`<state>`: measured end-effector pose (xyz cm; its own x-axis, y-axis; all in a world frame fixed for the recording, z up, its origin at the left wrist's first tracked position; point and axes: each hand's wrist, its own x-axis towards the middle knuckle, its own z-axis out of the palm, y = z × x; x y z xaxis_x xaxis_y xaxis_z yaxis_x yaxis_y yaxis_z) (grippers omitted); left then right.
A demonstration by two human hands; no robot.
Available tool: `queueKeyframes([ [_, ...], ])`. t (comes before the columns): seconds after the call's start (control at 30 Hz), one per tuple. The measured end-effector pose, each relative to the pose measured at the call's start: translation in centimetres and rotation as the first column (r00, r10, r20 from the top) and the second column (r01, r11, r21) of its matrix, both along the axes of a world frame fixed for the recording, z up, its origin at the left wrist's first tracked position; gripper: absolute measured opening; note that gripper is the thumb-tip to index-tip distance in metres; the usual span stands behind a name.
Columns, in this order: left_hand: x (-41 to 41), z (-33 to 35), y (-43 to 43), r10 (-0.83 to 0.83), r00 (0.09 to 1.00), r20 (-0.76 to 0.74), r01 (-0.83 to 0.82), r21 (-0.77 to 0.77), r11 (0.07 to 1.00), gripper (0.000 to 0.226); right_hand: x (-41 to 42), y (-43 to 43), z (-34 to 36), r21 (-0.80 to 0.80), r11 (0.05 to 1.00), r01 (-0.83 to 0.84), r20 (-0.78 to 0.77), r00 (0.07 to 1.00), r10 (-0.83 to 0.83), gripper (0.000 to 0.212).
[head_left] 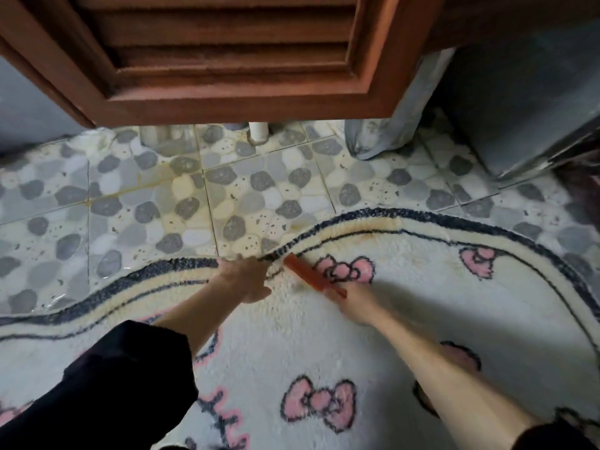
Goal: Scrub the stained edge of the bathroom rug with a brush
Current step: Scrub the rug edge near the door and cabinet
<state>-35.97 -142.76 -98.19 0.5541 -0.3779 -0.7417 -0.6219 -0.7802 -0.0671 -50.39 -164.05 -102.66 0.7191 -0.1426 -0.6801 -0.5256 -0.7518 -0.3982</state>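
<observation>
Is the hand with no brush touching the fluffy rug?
Touching. The head view shows the left hand lying flat on the rug, right at its dark border, with no gap beneath it.

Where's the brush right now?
Head view, near centre: the right hand holds the orange brush, its tip at the dark rug border, between left hand and pink bow.
</observation>
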Motion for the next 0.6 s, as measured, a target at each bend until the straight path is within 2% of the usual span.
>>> queueKeyframes([
  [0.03,-0.2,1.0,-2.0,-0.111,0.994,0.016,0.111,0.005,0.994,0.068,0.1,-1.2,0.6,-0.001,0.999,0.034,0.018,0.999,-0.034,0.061],
  [0.1,-1.2,2.1,-6.4,-0.187,0.982,0.029,0.188,-0.005,0.982,0.068,0.4,-4.5,2.5,-0.032,0.995,0.092,0.017,0.996,-0.092,0.036],
  [0.13,-1.8,2.1,-8.2,-0.14,0.99,0.018,0.14,-0.053,0.989,0.069,0.7,-6.1,3.4,-0.063,0.994,0.094,0.004,0.996,-0.094,0.025],
  [0.2,-3.2,1.5,-11.3,0.069,0.997,-0.046,-0.077,-0.186,0.98,0.076,1.1,-10.1,5.3,-0.094,0.979,0.179,0.004,0.984,-0.179,0.019],
  [0.27,-4.9,0.2,-12.5,0.286,0.948,-0.137,-0.31,-0.209,0.928,0.09,0.8,-13.0,6.6,-0.069,0.966,0.249,0.005,0.968,-0.249,0.024],
  [0.4,-8.3,-3.0,-9.8,0.484,0.87,-0.09,-0.491,-0.088,0.867,0.121,-2.5,-15.5,6.9,-0.198,0.944,0.264,-0.034,0.96,-0.276,0.043],
  [0.5,-9.1,-3.7,-7.9,0.531,0.844,-0.081,-0.536,-0.094,0.839,0.129,-3.6,-15.4,5.8,-0.264,0.899,0.349,0.014,0.934,-0.358,0.063],
  [0.6,-8.4,-3.7,-8.0,0.474,0.879,-0.056,-0.477,-0.075,0.876,0.135,-3.5,-9.9,3.6,-0.147,0.845,0.514,0.079,0.858,-0.508,0.057],
])
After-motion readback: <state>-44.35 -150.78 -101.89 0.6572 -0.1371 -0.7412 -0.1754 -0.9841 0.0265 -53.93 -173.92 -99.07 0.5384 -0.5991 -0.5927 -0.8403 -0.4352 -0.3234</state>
